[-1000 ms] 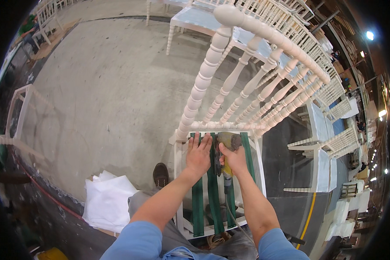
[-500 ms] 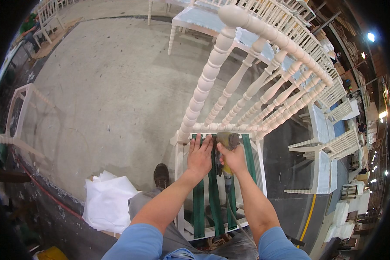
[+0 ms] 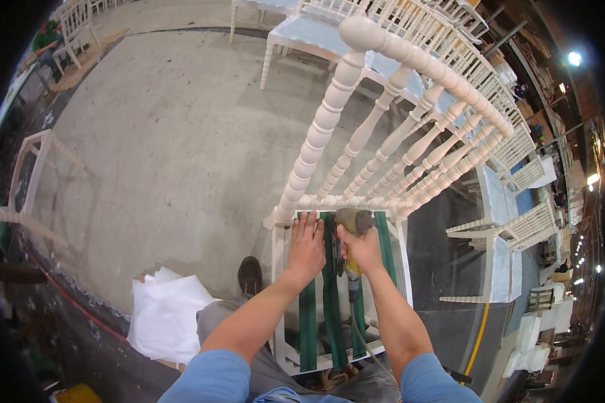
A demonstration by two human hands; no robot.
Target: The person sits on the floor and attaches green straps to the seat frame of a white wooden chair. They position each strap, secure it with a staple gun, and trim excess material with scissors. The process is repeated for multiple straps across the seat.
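A pale turned-spindle chair (image 3: 314,144) stands before me, its seat an open frame crossed by several green webbing straps (image 3: 308,322). My right hand (image 3: 363,250) is wrapped round the handle of a yellow and black air stapler (image 3: 353,219). The tool sits at the rear of the seat, over the middle straps, with its air hose (image 3: 353,316) trailing down toward me. Beside it, my left hand (image 3: 307,250) lies flat on the leftmost strap near the back rail, fingers stretched out. The stapler's nose and the strap end under it are hidden from me.
White sheets (image 3: 165,312) lie piled at lower left, near my shoe (image 3: 250,274). An upturned chair frame (image 3: 37,174) stands at far left. Rows of pale chairs (image 3: 507,269) with light blue seats fill the right and back. A person (image 3: 46,47) is at upper left.
My left hand has shifted slightly left, away from the stapler, with its fingers closer together. The right hand and stapler stay in nearly the same place.
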